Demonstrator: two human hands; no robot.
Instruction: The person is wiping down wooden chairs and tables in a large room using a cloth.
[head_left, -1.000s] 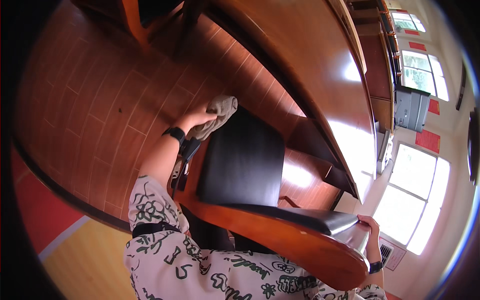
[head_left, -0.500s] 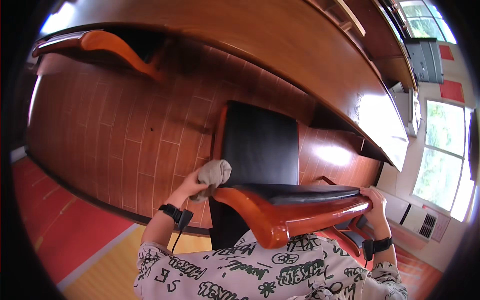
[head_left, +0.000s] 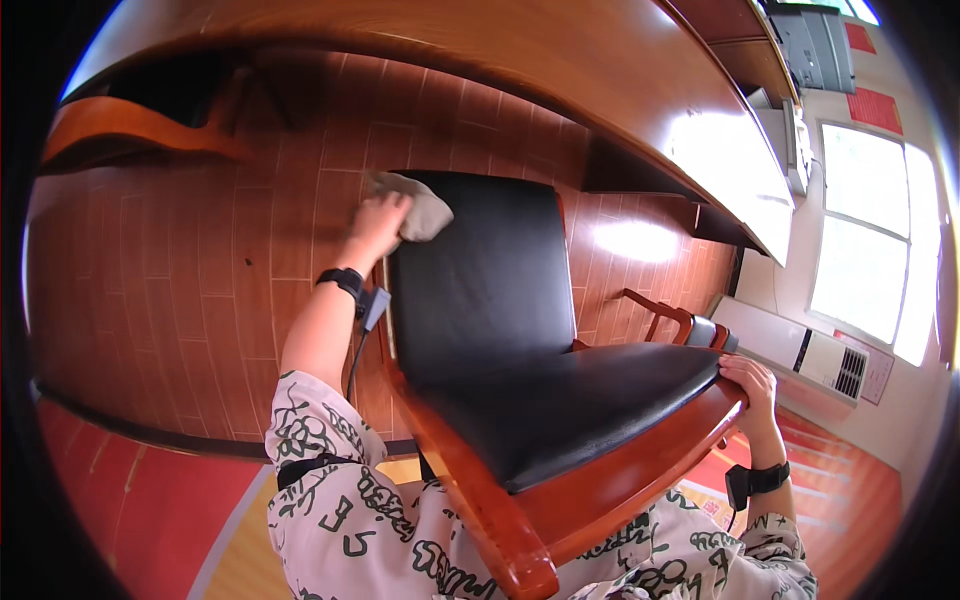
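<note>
A wooden chair with a black padded seat (head_left: 490,270) and black padded backrest (head_left: 580,400) stands right in front of me. My left hand (head_left: 382,222) is closed on a beige cloth (head_left: 425,210), which lies against the far left corner of the seat. My right hand (head_left: 750,380) grips the right end of the chair's reddish-brown wooden top rail (head_left: 630,480), fingers over its edge. The fingertips of the left hand are partly hidden by the cloth.
A long wooden table (head_left: 480,50) runs across the far side, beyond the seat. Another chair (head_left: 130,130) stands at the far left, and more chairs (head_left: 690,325) at the right. A white air conditioner (head_left: 800,345) stands by the wall under a window.
My left hand has carried the cloth forward from beside the backrest to the seat's far left corner. The backrest now shows more of its padded face. My right hand keeps its hold.
</note>
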